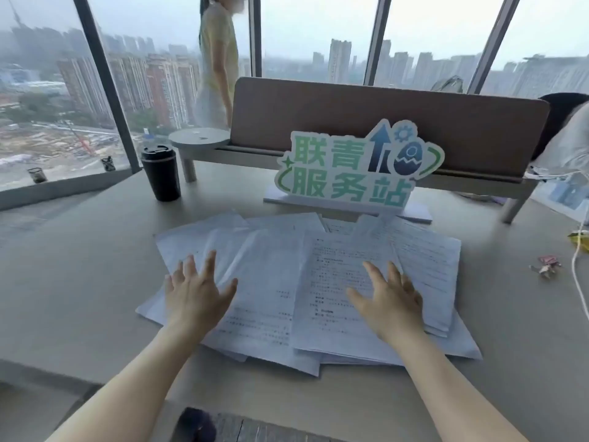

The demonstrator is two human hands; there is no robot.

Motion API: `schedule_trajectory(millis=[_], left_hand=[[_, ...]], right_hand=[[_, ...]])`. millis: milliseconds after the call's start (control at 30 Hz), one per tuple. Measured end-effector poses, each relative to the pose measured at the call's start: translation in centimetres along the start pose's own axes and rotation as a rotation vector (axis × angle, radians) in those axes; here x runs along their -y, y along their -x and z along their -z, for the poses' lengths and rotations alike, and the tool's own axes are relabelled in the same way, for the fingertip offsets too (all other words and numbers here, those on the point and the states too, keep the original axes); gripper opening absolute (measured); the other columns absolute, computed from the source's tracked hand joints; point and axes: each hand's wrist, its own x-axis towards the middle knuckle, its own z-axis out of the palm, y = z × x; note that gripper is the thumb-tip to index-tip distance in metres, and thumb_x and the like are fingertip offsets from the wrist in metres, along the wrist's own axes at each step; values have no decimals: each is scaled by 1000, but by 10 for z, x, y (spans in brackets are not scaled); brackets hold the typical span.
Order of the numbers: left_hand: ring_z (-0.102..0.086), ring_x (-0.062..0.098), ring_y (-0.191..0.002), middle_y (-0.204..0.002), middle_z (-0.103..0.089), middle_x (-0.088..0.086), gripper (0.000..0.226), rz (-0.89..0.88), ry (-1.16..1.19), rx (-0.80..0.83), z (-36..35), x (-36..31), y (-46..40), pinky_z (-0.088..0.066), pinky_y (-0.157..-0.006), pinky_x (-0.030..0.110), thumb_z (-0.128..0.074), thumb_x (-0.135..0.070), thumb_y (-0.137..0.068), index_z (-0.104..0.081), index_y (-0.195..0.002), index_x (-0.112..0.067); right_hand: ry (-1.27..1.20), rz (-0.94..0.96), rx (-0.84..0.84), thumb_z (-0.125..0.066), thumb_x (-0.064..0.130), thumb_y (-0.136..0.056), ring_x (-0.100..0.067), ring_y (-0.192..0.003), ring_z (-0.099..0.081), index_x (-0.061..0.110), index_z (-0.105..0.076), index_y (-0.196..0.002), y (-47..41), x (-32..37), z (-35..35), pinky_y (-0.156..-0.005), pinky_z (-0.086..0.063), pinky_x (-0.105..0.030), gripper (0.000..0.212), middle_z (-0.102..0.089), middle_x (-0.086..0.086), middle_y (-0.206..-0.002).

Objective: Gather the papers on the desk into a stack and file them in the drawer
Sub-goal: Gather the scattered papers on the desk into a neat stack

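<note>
Several printed white papers (280, 282) lie fanned out and overlapping across the middle of the beige desk (79, 298). My left hand (196, 293) is over the left part of the spread, fingers apart, holding nothing. My right hand (390, 301) is over the right part, fingers also spread, palm down. Whether the palms touch the sheets I cannot tell. No drawer is in view.
A green and white standing sign (357, 167) sits just behind the papers. A black travel cup (161, 173) stands at the back left. A brown divider panel (382, 122) on a shelf crosses the back. A white cable (577, 275) and small clips (546, 266) lie at the right. A person (218, 65) stands by the window.
</note>
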Motion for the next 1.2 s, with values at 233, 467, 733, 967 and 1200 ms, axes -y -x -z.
schedule_trajectory(millis=[233, 467, 733, 967, 1200], left_hand=[[-21, 37, -145, -157, -27, 20, 86, 260, 130, 80, 8, 27, 2, -18, -114, 52, -36, -71, -82, -10, -154, -30], [-32, 39, -139, -152, -36, 16, 99, 265, 217, 166, 22, 31, -7, -32, -110, 48, -55, -67, -75, -14, -155, -23], [-55, 24, -66, -84, -60, 15, 42, 410, 699, 209, 35, 24, -17, -45, -60, 41, -80, -33, -70, -56, -86, -3], [-60, 25, -66, -82, -65, 11, 49, 495, 818, 257, 31, 36, -16, -48, -56, 31, -85, -37, -58, -62, -85, -3], [-58, 30, -101, -126, -59, 16, 65, 425, 690, 214, 42, 26, -16, -44, -69, 33, -78, -41, -70, -54, -119, -4]], right_hand=[[-6, -157, 19, -38, 81, -80, -43, -142, -28, 35, -22, -154, 10, -22, 0, -115, -28, -51, 88, -15, -11, -164], [-128, -39, 19, -65, 60, -78, -38, -142, -29, 31, -27, -154, 9, -14, -9, -115, -32, -44, 90, -23, -11, -161], [-233, 98, 71, -72, 48, -80, -30, -146, -25, 30, -31, -154, 13, 35, -33, -116, -30, -40, 86, -22, -8, -162], [-220, 138, 79, -68, 48, -82, -32, -143, -27, 28, -34, -151, 21, 63, -41, -114, -31, -40, 79, -27, -9, -157], [-697, -65, 58, -72, 23, -86, -29, -130, -51, 20, -36, -151, 11, 75, -20, -95, -46, -32, 74, -47, -9, -148]])
